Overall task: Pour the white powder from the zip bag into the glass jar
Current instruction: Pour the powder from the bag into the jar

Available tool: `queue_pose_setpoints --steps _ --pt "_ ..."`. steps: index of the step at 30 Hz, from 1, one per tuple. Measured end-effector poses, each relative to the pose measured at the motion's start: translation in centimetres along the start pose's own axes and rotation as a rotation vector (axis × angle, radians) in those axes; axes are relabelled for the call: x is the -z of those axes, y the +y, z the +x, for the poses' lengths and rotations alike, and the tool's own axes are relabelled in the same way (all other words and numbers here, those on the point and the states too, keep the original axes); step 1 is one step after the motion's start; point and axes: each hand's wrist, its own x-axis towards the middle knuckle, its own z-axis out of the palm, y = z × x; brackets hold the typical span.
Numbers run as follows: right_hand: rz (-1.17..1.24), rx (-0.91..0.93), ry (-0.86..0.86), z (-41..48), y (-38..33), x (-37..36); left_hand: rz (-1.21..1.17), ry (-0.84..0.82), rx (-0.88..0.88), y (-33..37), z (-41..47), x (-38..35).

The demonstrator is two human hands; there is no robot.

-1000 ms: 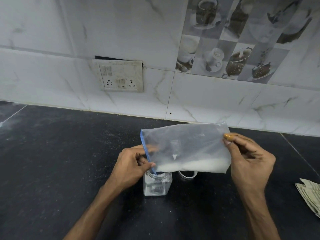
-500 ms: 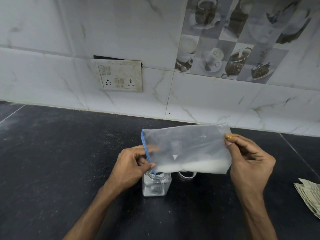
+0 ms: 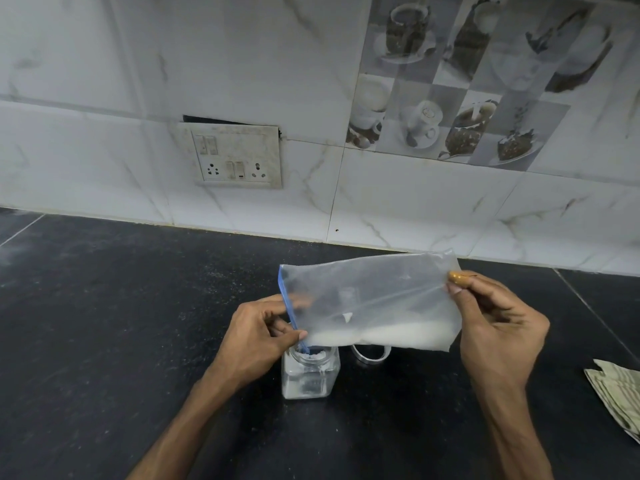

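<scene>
- The zip bag (image 3: 370, 296) is clear with a blue zip strip. It is held sideways in the air above the worktop (image 3: 104, 323), with its mouth to the left.
- White powder (image 3: 391, 336) lies in a band along the bag's lower edge.
- The glass jar (image 3: 310, 377) stands upright on the worktop, directly under the mouth end of the bag. It is square-sided and open, with a shallow layer of white at the bottom.
- The lower corner of the blue zip dips into the jar's mouth.
- The left hand (image 3: 256, 337) has its fingers (image 3: 292, 336) pinching the zip edge.
- The right hand (image 3: 498, 334) has its fingers (image 3: 457, 279) pinching the bag's closed end, near the top corner.
- Whether powder is running into the jar is too fine to make out.
- A shiny ring (image 3: 370, 355) sits just beside the jar. The bag half hides it, so what it is stays unclear.
- A striped folded piece (image 3: 620, 393) is cut off at the right edge.
</scene>
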Motion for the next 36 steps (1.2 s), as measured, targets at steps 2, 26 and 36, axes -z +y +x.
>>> queue_pose_setpoints --steps 2,26,36 --pt "0.010 0.010 -0.007 -0.06 -0.10 -0.12 0.012 0.000 0.000 -0.09 0.01 -0.05" --pt "-0.012 -0.011 -0.052 -0.12 -0.31 -0.35 0.010 0.009 0.016 -0.42 -0.02 0.14" --pt "-0.018 0.003 -0.051 0.04 -0.48 -0.28 -0.006 0.012 0.028 -0.69 -0.08 0.17"
